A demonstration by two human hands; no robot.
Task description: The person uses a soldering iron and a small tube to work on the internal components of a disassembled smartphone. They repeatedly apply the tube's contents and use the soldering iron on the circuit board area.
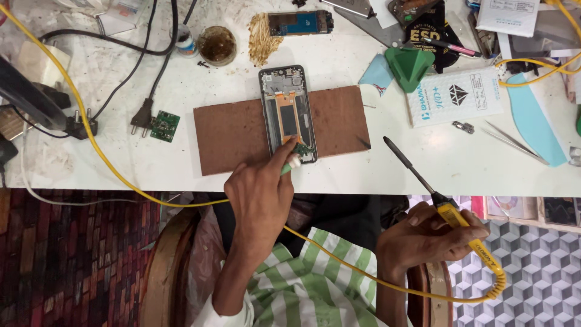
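Note:
An opened phone [288, 113] lies face down on a brown board [236, 130], its insides and an orange flex strip showing. My left hand [260, 194] reaches to the phone's lower end and holds a small green and white tool [291, 163] against it. My right hand [423, 236] rests off the table's front edge, gripping a yellow-handled soldering iron [448, 209] whose dark tip points up over the white table [169, 163]. A yellow cable [103, 157] runs from the iron across the table.
A small green circuit board [164, 125] and a black plug [143, 116] lie left of the board. Behind are a round pot [217, 44], another phone part [300, 23], a green triangular pick [409, 65], a white packet [457, 95] and tweezers [514, 142].

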